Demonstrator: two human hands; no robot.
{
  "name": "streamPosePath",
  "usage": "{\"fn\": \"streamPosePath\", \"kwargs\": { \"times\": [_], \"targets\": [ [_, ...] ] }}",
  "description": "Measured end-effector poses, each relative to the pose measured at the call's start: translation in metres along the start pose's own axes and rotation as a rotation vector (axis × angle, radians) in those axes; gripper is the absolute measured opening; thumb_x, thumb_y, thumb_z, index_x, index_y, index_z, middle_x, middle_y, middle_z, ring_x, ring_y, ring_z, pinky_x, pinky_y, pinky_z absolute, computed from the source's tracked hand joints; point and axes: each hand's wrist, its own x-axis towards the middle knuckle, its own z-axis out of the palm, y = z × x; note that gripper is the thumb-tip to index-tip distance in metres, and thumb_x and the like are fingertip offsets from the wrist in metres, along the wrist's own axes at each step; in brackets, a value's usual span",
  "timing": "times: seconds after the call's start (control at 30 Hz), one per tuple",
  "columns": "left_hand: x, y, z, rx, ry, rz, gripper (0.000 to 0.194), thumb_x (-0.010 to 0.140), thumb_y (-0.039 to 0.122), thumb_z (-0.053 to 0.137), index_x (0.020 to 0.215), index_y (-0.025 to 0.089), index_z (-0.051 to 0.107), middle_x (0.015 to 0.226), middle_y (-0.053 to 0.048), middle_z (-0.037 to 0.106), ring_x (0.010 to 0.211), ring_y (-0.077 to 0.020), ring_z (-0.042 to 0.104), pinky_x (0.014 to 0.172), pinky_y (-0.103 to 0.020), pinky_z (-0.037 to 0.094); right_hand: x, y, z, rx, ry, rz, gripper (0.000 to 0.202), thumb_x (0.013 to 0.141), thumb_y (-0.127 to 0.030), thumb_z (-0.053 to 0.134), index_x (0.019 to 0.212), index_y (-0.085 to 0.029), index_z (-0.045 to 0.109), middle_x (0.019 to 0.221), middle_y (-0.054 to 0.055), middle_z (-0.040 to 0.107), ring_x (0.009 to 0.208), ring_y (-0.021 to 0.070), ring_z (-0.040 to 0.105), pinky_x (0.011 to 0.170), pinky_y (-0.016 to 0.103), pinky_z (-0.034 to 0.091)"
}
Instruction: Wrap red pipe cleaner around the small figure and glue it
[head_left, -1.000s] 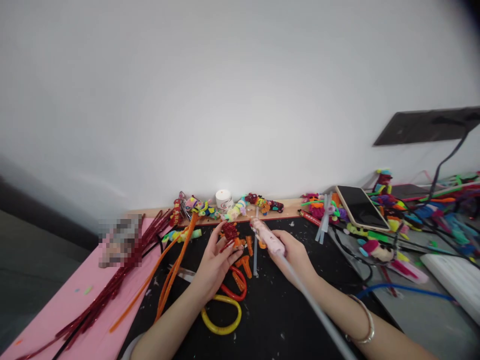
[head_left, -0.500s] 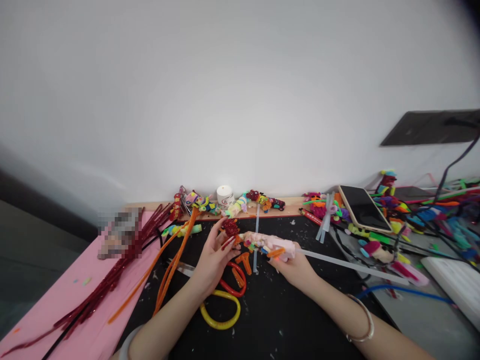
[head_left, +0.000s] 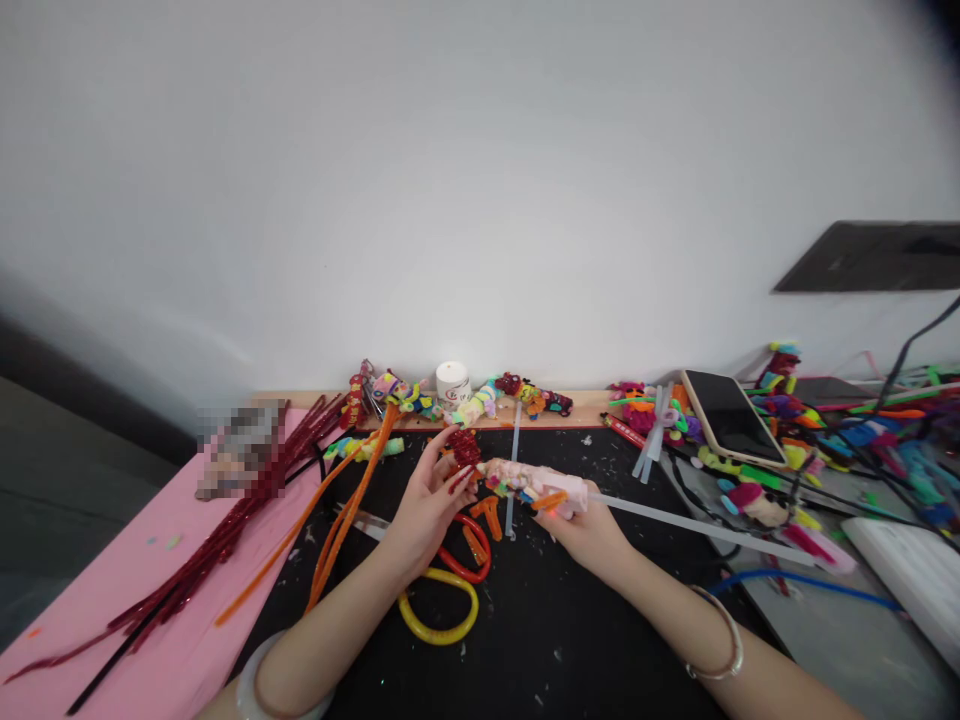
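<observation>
My right hand (head_left: 592,525) is wrapped round the grip of a pale pink hot glue gun (head_left: 566,490) covered in small coloured decorations. A long translucent glue stick (head_left: 697,525) runs out of its back end to the right. The gun's nozzle points left, close to a dark red glittery pipe-cleaner piece (head_left: 465,447) that my left hand (head_left: 431,505) pinches between its fingers. I cannot tell whether nozzle and piece touch. Beneath my left forearm lie scissors (head_left: 439,632) with a yellow and a red handle loop. Short orange pipe-cleaner pieces (head_left: 489,518) lie beside the red loop.
Long orange pipe cleaners (head_left: 352,510) and a dark red tinsel bundle (head_left: 247,520) lie at left. Along the wall stand a white paper cup (head_left: 452,388) and pipe-cleaner figures (head_left: 409,395). A phone (head_left: 731,415), a blue cable (head_left: 810,588) and a white keyboard-like object (head_left: 907,570) are at right.
Both hands keep their hold, with the nozzle still close to the red piece. The view has shifted slightly; otherwise little differs.
</observation>
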Motion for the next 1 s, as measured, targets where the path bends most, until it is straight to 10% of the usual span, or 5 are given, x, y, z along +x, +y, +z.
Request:
{"fn": "streamPosePath", "kwargs": {
  "times": [1.0],
  "targets": [
    [0.000, 0.002, -0.001, -0.041, 0.011, 0.002, 0.063, 0.071, 0.013, 0.072, 0.126, 0.033, 0.050, 0.099, -0.001, 0.063, 0.075, -0.0090, 0.059, 0.069, -0.020, 0.048, -0.001, 0.010, 0.002, 0.088, 0.021, 0.003, 0.017, 0.081, -0.023, 0.053, 0.088, -0.017, 0.067, 0.086, 0.005, 0.071, 0.076, 0.0202, 0.064, 0.073, 0.030, 0.051]
  ]
}}
